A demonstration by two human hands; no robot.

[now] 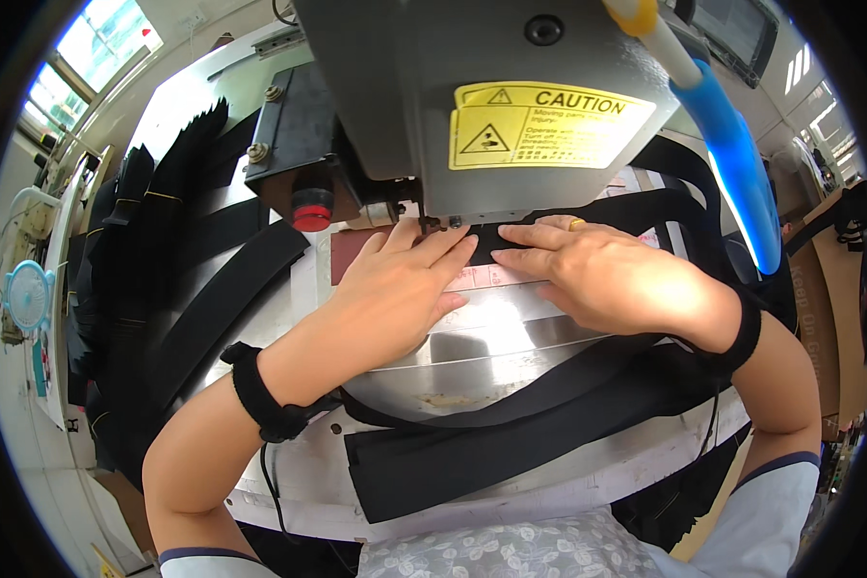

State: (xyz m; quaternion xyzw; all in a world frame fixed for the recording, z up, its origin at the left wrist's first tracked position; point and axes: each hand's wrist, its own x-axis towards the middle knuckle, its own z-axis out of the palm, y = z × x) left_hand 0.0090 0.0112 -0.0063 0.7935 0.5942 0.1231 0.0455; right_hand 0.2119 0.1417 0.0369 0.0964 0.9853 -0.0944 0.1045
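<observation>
Under the grey head of a sewing machine (385, 87), a black fabric strap (489, 247) lies on the metal work plate (511, 323). My left hand (390, 284) rests palm down on the left of it, fingers stretched toward the needle area. From the right, my right hand (602, 275) lies flat with its fingertips on the strap, a ring on one finger. Neither hand grasps anything. A pale ruler-like strip (486, 278) with reddish marks runs just in front of the strap. The needle tip is hard to make out.
A long black strap (472, 462) curves across the table's front. Bundled black straps (130, 250) are heaped at the left, near a loose strap (231, 313). A red button (311, 217) hangs beside the machine head. A blue-sleeved tube (742, 173) comes down at the right.
</observation>
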